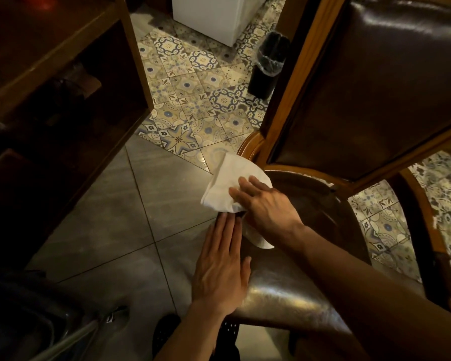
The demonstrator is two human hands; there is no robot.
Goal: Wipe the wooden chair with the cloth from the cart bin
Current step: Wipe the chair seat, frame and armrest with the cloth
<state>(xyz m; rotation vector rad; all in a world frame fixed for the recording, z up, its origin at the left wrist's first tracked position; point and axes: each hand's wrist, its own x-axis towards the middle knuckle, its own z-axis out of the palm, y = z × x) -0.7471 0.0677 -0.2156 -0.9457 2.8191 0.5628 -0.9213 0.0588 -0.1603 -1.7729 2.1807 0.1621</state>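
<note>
**Cloth pressed on the chair seat's left edge**

Cloth [228,183], white and folded, lies at the left rim of the wooden chair's [292,82] dark brown leather seat [284,287]. Part of it hangs out past the seat edge over the floor; another corner shows from under the wrist, nearer the camera. The right hand [267,204] lies flat on top of it, palm down, fingers stretched out and slightly apart, pressing the fabric onto the seat rather than pinching it. Its forearm crosses the seat from the lower right.

The left hand [220,267] rests palm down on the same edge of the seat, closer to the camera, fingers straight and held together, holding nothing. Its fingertips reach just short of the cloth's lower border; I cannot tell if they touch it.

The chair's backrest is a padded dark leather panel in a golden wood frame, rising at the upper right, with a curved wooden arm on the far right. Grey floor tiles [120,217] lie below the hands, and patterned tiles [193,100] begin beyond them. A black waste bin [268,66] with a clear liner stands on the patterned floor just beside the backrest's frame. A dark wooden table [50,56] fills the upper left. A white cabinet [214,14] stands at the top. Metal tubing [84,334] shows at the lower left corner.
</note>
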